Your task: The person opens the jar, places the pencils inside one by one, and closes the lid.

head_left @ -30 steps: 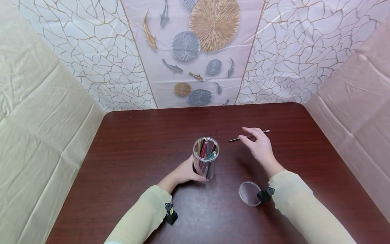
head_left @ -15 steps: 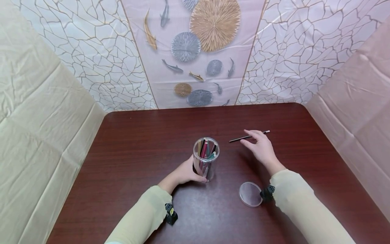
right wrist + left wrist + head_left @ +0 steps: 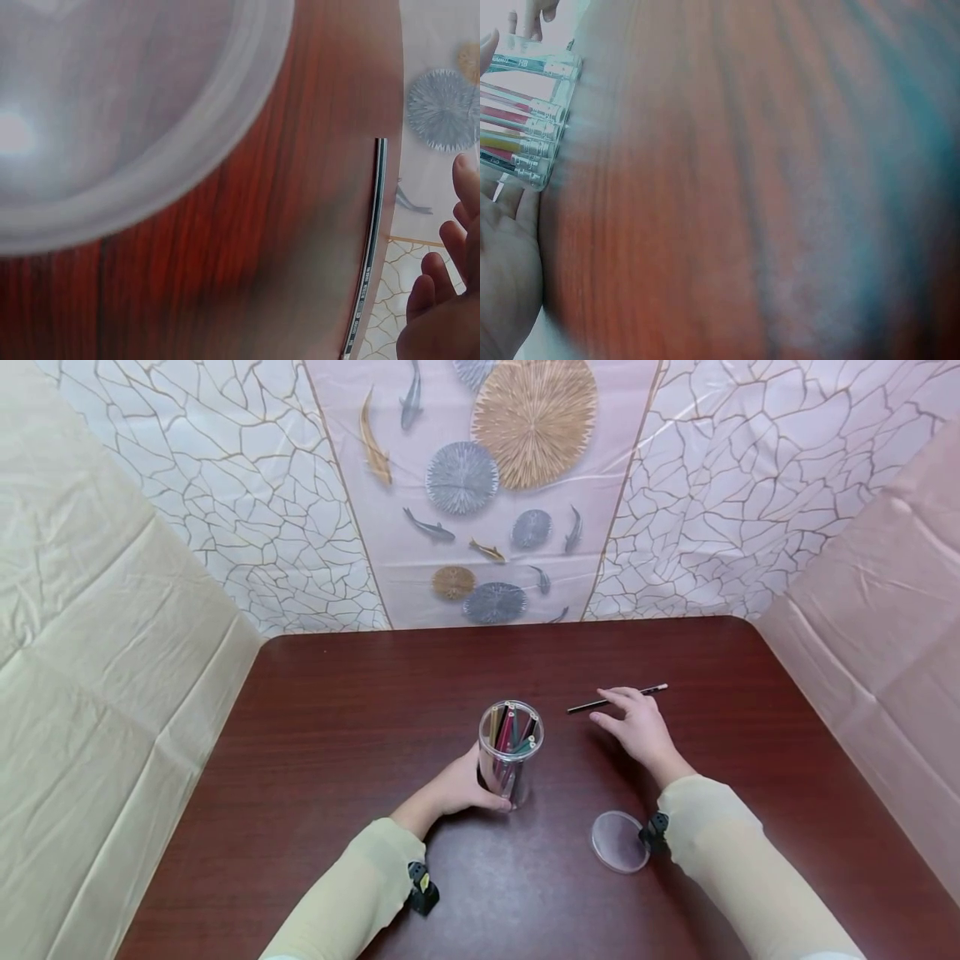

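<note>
A clear cylindrical jar (image 3: pixel 495 770) holding several colored pencils (image 3: pixel 510 727) stands mid-table, gripped around its lower side by my left hand (image 3: pixel 459 783). In the left wrist view, that palm (image 3: pixel 506 270) lies against the jar (image 3: pixel 564 97), whose pencils point their blunt ends toward its base. A single dark pencil (image 3: pixel 585 707) with a white end lies on the table to the right. My right hand (image 3: pixel 643 728) hovers beside it, thumb and forefinger apart, overlapping its middle. The right wrist view has this pencil (image 3: pixel 373 217) apart from the loosely bent fingers (image 3: pixel 450 244).
A round transparent lid (image 3: pixel 620 842) lies on the dark red wooden table (image 3: pixel 360 693) close to the right wrist camera (image 3: pixel 655 831). Cloth-covered walls (image 3: pixel 97 693) enclose the table's left, right and back sides.
My right hand has shifted slightly toward me, uncovering more of the pencil's middle. The left hand and the jar keep their place; the whole head view has moved a little.
</note>
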The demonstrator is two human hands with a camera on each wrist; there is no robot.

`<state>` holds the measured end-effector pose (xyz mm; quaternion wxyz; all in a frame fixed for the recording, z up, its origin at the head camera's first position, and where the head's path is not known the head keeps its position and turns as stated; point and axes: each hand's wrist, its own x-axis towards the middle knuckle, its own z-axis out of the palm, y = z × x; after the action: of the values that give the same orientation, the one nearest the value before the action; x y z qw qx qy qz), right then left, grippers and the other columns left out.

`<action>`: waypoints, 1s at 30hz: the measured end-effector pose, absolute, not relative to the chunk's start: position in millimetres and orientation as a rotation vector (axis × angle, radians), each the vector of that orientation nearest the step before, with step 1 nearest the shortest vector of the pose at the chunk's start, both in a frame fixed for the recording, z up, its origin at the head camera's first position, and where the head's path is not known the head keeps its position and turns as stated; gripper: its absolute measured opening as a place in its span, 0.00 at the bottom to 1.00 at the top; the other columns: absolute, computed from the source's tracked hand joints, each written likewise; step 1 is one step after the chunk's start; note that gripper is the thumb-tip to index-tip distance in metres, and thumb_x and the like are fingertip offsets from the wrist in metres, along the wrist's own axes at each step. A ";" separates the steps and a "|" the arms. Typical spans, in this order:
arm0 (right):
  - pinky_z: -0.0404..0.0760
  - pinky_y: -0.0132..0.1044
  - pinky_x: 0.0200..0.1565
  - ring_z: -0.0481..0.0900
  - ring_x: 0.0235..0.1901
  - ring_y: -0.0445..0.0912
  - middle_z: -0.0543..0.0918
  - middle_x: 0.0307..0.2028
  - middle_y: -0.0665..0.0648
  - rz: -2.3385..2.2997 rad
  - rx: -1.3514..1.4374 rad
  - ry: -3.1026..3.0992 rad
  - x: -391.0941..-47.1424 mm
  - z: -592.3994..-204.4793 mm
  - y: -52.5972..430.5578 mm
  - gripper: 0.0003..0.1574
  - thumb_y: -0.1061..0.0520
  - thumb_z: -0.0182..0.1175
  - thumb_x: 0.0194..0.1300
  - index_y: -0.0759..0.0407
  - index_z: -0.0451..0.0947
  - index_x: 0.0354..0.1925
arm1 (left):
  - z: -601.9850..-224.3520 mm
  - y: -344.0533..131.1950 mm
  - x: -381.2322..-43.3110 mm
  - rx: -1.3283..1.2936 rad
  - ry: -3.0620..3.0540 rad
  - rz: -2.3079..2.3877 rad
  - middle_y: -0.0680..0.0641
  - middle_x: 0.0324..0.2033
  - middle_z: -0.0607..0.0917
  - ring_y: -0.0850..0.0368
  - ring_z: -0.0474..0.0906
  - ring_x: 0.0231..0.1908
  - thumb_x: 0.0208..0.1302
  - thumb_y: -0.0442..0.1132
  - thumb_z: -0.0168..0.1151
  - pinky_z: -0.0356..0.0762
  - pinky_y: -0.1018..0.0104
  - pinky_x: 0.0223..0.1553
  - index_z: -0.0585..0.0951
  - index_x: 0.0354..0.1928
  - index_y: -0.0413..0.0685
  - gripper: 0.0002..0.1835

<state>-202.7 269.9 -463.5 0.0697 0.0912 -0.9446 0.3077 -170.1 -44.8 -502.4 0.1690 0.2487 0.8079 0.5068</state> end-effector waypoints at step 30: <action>0.57 0.52 0.53 0.69 0.52 0.60 0.75 0.51 0.68 0.704 0.407 -2.907 -221.9 -483.3 274.7 0.28 0.55 0.65 0.58 0.68 0.76 0.54 | -504.2 -47.0 -172.1 0.697 2.306 1.427 0.55 0.54 0.76 0.60 0.71 0.52 0.34 0.48 0.79 0.65 0.62 0.55 0.56 0.66 0.60 0.55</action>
<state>-221.9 274.7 -483.3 0.0613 0.1344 -0.9612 0.2328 -172.1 -47.0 -504.2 0.1701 0.2455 0.8116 0.5021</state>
